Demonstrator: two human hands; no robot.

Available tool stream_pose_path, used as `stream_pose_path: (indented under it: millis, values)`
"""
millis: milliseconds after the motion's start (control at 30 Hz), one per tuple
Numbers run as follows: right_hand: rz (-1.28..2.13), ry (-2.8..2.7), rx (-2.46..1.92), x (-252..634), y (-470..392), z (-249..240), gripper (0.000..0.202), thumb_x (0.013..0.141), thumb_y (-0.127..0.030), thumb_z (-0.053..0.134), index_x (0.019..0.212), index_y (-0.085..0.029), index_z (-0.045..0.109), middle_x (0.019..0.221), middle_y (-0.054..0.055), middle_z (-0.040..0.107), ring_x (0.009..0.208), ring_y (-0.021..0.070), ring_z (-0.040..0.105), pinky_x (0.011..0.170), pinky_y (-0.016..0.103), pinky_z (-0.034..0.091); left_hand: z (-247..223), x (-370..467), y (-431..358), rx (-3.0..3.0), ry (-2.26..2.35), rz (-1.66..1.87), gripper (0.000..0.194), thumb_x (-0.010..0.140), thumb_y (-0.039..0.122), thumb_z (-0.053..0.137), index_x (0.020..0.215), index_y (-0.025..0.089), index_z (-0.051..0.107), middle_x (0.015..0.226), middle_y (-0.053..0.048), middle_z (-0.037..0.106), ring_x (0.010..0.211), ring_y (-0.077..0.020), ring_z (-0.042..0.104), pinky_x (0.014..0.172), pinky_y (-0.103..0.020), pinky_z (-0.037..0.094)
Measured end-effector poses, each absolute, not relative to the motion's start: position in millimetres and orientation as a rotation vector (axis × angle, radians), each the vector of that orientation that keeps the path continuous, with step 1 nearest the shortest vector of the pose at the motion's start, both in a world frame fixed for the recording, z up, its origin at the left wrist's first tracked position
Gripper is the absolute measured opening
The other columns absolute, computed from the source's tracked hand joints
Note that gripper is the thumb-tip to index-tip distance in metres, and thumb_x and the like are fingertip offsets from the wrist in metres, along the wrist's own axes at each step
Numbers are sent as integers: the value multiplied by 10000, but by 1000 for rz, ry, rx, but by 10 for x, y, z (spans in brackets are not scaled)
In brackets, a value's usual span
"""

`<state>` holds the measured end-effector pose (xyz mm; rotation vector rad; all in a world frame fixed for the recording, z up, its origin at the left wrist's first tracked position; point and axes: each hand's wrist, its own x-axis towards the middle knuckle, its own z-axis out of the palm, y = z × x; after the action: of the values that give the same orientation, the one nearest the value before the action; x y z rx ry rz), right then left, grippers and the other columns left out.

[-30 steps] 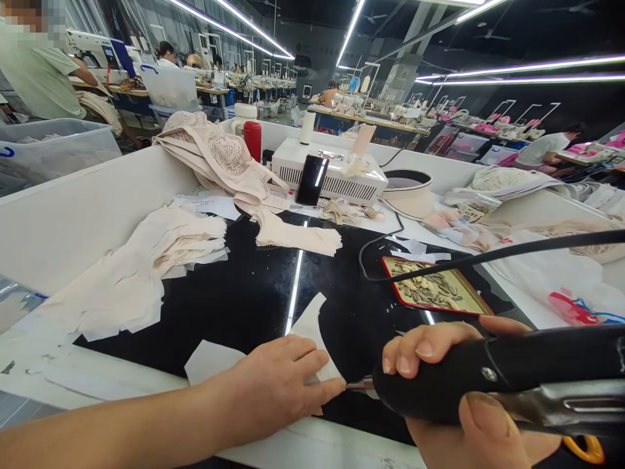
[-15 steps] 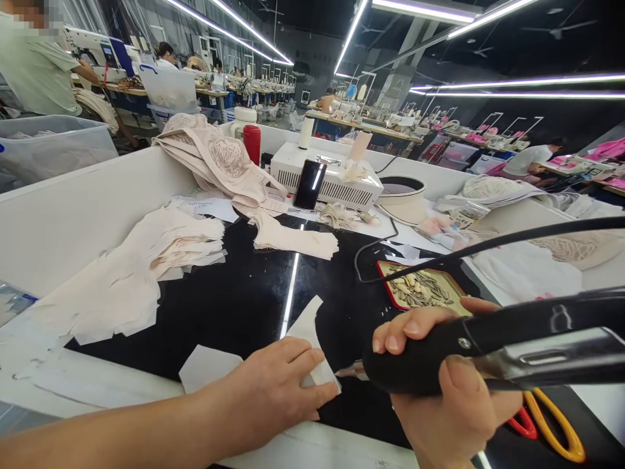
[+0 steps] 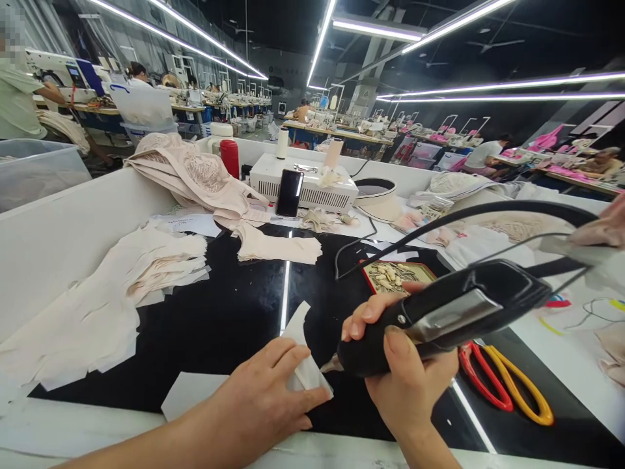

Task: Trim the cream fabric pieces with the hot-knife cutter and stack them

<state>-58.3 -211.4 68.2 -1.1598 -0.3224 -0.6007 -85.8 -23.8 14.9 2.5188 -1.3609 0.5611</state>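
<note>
My left hand [image 3: 273, 394] is closed on a small cream-white fabric piece [image 3: 308, 371], its narrow end sticking up past my fingers. My right hand [image 3: 405, 365] is wrapped around a black corded handheld tool [image 3: 439, 319] with a metal lever along its side. The tool's thin metal tip [image 3: 333, 365] points left, close to the fabric's right edge; whether they touch I cannot tell. A flat white sheet [image 3: 193, 394] lies by my left wrist. Red-and-orange-handled scissors [image 3: 502, 381] rest right of my right hand, their blades mostly hidden.
Stacked cream fabric pieces [image 3: 112, 286] lie left on the black work surface [image 3: 215, 332], with another stack [image 3: 278, 246] behind. A tray [image 3: 424, 273] holds seeds and peanuts. At the back stand a phone [image 3: 289, 193], a white vented box [image 3: 263, 176] and bras [image 3: 190, 169]. The tool's cable [image 3: 439, 221] arches right.
My view has swung right, so the table appears shifted left. The tool now shows its rear end and more of the scissors is visible. Both hands keep their hold.
</note>
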Motion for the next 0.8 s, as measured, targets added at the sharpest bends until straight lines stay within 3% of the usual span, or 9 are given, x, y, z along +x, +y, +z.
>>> stream_pose_path:
  millis: [800]
  values:
    - [-576,-360,-1116,-647,-2128,680,396,944,-291,818,1275,-282,601,882,-21,710,638,140,686,584,298,609,189,-861,-90,2575,-1408,333,464,1076,455,668,1524,354,600,1577,-141,565,1403,-343,602,1071,-505,620]
